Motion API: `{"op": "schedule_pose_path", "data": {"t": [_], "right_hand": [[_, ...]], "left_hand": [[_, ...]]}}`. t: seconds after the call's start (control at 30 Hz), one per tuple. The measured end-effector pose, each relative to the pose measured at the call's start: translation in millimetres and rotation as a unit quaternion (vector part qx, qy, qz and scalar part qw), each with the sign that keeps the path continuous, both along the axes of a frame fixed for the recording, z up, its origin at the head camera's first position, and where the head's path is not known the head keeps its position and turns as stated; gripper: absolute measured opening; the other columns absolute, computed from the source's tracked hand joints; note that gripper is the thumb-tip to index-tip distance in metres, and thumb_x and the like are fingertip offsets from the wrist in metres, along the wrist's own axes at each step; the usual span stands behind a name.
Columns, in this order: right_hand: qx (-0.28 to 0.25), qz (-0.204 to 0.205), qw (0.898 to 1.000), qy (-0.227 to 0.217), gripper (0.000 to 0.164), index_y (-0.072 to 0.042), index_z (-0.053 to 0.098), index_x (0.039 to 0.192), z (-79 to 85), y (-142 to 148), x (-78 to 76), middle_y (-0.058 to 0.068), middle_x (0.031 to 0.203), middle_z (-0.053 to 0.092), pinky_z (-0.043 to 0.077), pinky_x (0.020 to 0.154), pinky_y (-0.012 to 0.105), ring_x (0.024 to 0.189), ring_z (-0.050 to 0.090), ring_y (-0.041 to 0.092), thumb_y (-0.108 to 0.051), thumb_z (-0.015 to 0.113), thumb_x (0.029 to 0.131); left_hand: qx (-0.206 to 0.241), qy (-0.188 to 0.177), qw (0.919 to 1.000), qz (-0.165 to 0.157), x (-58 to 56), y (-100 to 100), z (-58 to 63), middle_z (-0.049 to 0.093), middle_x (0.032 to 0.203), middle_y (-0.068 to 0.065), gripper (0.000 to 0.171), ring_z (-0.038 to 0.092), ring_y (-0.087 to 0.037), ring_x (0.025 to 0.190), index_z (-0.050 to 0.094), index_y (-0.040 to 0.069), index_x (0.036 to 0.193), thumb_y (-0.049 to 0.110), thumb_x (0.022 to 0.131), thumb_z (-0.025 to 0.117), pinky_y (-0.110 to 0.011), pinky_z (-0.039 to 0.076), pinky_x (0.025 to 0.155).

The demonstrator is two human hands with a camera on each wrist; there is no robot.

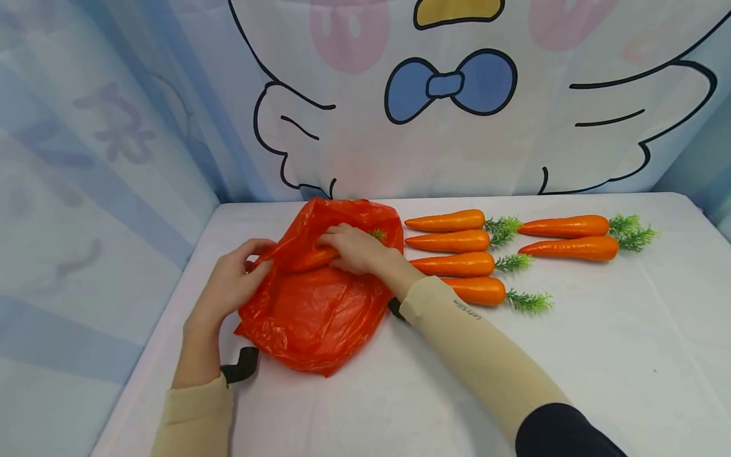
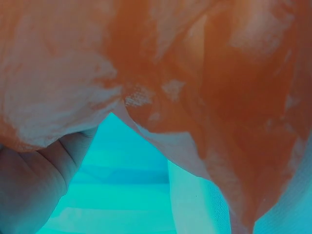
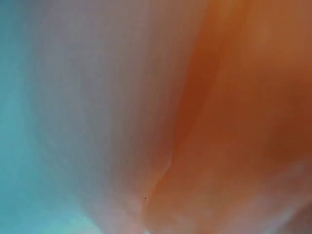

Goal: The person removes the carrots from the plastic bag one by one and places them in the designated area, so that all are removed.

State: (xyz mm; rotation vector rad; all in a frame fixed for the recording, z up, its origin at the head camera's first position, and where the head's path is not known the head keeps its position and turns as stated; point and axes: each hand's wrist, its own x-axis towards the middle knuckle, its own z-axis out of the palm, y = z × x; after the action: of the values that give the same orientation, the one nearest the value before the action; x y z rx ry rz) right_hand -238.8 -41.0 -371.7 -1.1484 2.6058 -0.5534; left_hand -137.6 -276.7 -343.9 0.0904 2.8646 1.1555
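A red plastic bag (image 1: 325, 317) lies on the table, its mouth spread open. My left hand (image 1: 231, 282) pinches the bag's left rim between thumb and fingers. In the left wrist view, part of that hand (image 2: 44, 175) shows under the bag's film (image 2: 161, 63). Reaching into the mouth, my right hand (image 1: 360, 251) grips an orange carrot (image 1: 311, 260) from above. Green leaves (image 1: 378, 235) stick out past the hand on the far side. The fingertips of the right hand are partly hidden. Blurred red plastic (image 3: 234, 122) fills much of the right wrist view.
Right of the bag, several carrots lie in a column, among them a top one (image 1: 448, 220) and a bottom one (image 1: 476, 291) partly behind my right sleeve (image 1: 480, 355). Two more carrots (image 1: 571, 247) lie farther right. A printed curtain (image 1: 445, 152) hangs behind the white table (image 1: 628, 355).
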Motion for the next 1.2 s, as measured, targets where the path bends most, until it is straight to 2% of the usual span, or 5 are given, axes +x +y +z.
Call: {"op": "schedule_pose_path", "data": {"t": [0.47, 0.83, 1.2], "right_hand": [[0.001, 0.011, 1.0, 0.024, 0.047, -0.016, 0.059, 0.141, 11.4, 6, 7.7, 0.002, 0.14, 0.055, 0.041, 0.109, 0.036, 0.13, 0.044, 0.02, -0.018, 0.071, 0.096], [0.0, -0.002, 1.0, 0.028, 0.047, -0.017, 0.059, 0.141, 23.5, 26, 14.7, 0.001, 0.14, 0.056, 0.04, 0.109, 0.037, 0.131, 0.045, 0.02, -0.017, 0.071, 0.095], [-0.021, 0.024, 0.999, 0.026, 0.048, -0.015, 0.06, 0.14, 24.4, 32, 22.9, 0.003, 0.14, 0.056, 0.042, 0.108, 0.036, 0.132, 0.044, 0.021, -0.014, 0.072, 0.094]], "left_hand": [[-0.008, 0.008, 0.9999, -0.001, 0.3, -1, -1.7, 0.058, 0.133, -0.017, 0.037, 0.061, -0.033, 0.098, 0.054, 0.009, 0.139, 0.02, 0.104, 0.051, -0.047, 0.057, 0.082], [-0.009, 0.006, 0.9999, -0.001, -0.6, -2, -1.2, 0.057, 0.134, -0.017, 0.038, 0.06, -0.033, 0.098, 0.053, 0.01, 0.14, 0.02, 0.103, 0.052, -0.046, 0.057, 0.081], [-0.012, 0.011, 0.9999, -0.003, -1.0, 0, -3.1, 0.058, 0.134, -0.018, 0.038, 0.059, -0.032, 0.096, 0.054, 0.009, 0.139, 0.02, 0.103, 0.052, -0.042, 0.057, 0.078]]}}
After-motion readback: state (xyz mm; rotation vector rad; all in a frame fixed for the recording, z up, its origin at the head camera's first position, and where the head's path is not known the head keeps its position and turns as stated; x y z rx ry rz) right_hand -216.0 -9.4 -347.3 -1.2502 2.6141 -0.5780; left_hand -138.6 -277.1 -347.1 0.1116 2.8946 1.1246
